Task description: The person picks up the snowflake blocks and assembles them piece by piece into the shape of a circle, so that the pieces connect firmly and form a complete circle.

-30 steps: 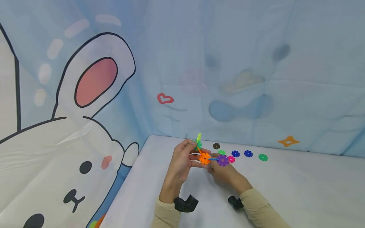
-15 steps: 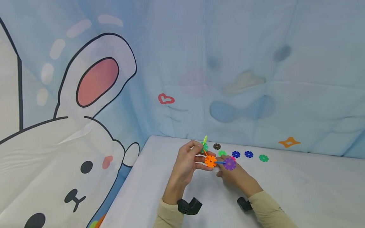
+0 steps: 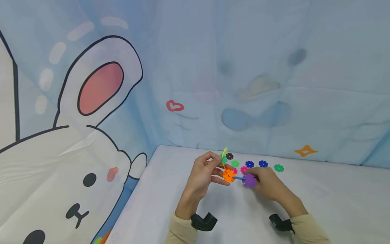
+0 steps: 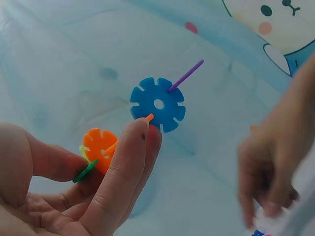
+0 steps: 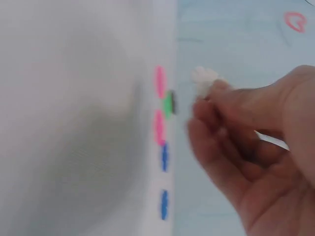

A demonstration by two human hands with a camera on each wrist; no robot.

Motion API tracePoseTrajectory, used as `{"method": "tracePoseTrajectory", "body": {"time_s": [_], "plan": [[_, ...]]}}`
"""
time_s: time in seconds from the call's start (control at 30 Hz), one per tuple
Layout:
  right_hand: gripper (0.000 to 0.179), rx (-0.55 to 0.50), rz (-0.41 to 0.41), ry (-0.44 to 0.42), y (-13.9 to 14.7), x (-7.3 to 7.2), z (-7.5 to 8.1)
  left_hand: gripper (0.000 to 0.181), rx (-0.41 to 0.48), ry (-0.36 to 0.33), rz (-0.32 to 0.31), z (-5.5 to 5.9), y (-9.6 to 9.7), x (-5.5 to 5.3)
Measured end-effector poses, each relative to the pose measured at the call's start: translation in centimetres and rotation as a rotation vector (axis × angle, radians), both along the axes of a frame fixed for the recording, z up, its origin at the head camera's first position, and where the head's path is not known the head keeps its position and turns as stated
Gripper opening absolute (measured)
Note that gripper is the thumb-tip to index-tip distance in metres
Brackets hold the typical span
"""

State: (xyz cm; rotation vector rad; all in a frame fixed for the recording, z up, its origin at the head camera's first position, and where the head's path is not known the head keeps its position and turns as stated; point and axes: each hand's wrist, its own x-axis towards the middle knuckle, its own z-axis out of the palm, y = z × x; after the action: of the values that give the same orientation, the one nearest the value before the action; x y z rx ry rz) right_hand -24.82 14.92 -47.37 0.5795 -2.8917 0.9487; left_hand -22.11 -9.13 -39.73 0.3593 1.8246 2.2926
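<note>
Two pinches: left hand [image 3: 199,176], linked discs [image 3: 229,176] near one end, likely leaving slots free; right hand [image 3: 270,183], white disc [image 5: 204,75]. Loose discs [image 3: 250,164] along tabletop's [image 3: 175,161] far edge.

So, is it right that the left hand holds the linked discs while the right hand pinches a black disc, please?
Not quite: the right wrist view shows the right hand pinching a white disc, not black; the left hand does hold the linked discs.

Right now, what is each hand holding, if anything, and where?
Left hand: chain of multicoloured notched plastic discs, by its green disc. Right hand: white notched plastic disc, pinched at its edge.
</note>
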Motion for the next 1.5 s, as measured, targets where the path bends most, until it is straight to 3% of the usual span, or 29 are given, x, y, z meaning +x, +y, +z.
{"method": "tracePoseTrajectory", "body": {"time_s": [0.17, 0.23, 0.3, 0.57, 0.8, 1.07, 1.5], "plan": [[0.021, -0.213, -0.121, 0.245, 1.6, 0.7, 2.4, 0.023, -0.058, 0.028, -0.037, -0.5, 0.8, 0.2], [0.017, -0.286, -0.155, 0.304, 2.1, 1.1, 3.3, 0.023, -0.074, 0.031, -0.051, -0.7, 1.3, 0.3], [0.015, -0.360, -0.167, 0.308, 2.4, 1.5, 4.2, 0.022, -0.082, 0.029, -0.057, -0.9, 1.8, 0.5], [0.020, -0.590, -0.111, 0.189, 2.7, 2.7, 6.0, 0.021, -0.066, 0.059, -0.068, -1.1, 3.9, 2.0], [0.018, -0.559, -0.132, 0.226, 2.6, 3.2, 6.8, 0.022, -0.046, 0.127, -0.110, -1.3, 4.9, 2.7], [0.018, -0.578, -0.049, 0.252, 2.5, 3.8, 7.6, 0.023, -0.096, 0.188, -0.147, -1.1, 4.8, 2.8], [0.021, -0.545, 0.008, 0.280, 1.9, 4.9, 8.3, 0.012, -0.284, 0.322, -0.072, 0.1, 4.0, 3.6]]}}
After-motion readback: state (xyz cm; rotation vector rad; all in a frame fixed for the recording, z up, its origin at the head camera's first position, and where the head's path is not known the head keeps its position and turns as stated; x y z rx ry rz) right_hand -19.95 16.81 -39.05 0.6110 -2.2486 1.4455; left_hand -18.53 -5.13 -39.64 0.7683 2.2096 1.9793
